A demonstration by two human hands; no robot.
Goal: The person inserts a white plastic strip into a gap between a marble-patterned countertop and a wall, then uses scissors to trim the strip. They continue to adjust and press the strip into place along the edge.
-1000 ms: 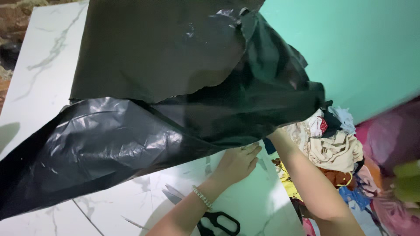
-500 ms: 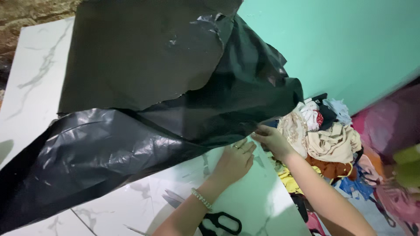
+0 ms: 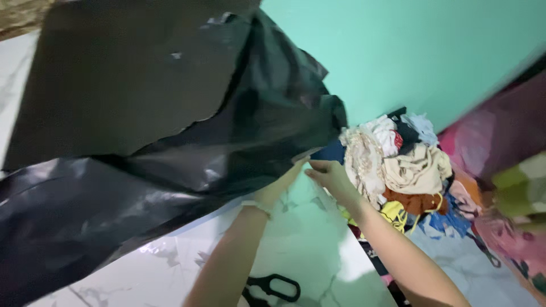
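spreading up and away to the left of both hands, a big black plastic sheet (image 3: pixel 142 170) fills most of the view; its glossy, crinkled lower fold hangs over the white marbled surface (image 3: pixel 170 273), and a flatter matte panel rises above it. the left hand (image 3: pixel 281 185) reaches up under the sheet's near edge, a pale band at the wrist, its fingers mostly hidden by the plastic, so i cannot tell for sure whether they are closed on it. below that forearm, black-handled scissors (image 3: pixel 273 289) lie on the marble. just right of the left hand, the right hand (image 3: pixel 333 176) has its fingers pinched on the sheet's lower corner; the two hands are near each other but not touching. right of the right hand, close by, sits a heap of mixed clothes (image 3: pixel 406 165) in cream, white, rust, yellow and blue, against a teal wall (image 3: pixel 409 51). farther right is blurred pink and green fabric (image 3: pixel 512 187).
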